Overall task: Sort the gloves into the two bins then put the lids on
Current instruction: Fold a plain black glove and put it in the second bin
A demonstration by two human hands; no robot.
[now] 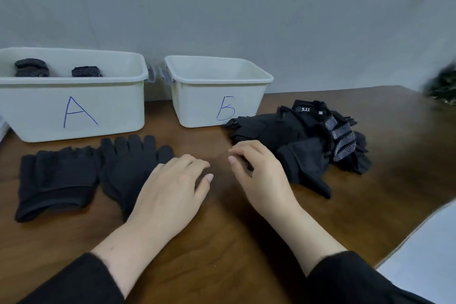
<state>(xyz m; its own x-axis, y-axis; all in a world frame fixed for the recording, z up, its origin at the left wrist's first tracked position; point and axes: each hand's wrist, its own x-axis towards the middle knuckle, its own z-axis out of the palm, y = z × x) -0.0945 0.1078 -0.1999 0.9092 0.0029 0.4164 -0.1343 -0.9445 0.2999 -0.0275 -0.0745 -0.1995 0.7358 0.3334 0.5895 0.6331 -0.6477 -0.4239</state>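
Bin A (74, 106): off-white, blue letter. Bin B (217, 96): off-white, blue letter. Two rolled gloves (32, 68) inside bin A: black with fine white dots. Two flat gloves (98, 170), near left: plain black. Glove pile (308, 140), right: black; one piece white-dotted, one white "5.11" tag. Table (222, 242): dark brown wood grain. Sleeves (357, 281): black.
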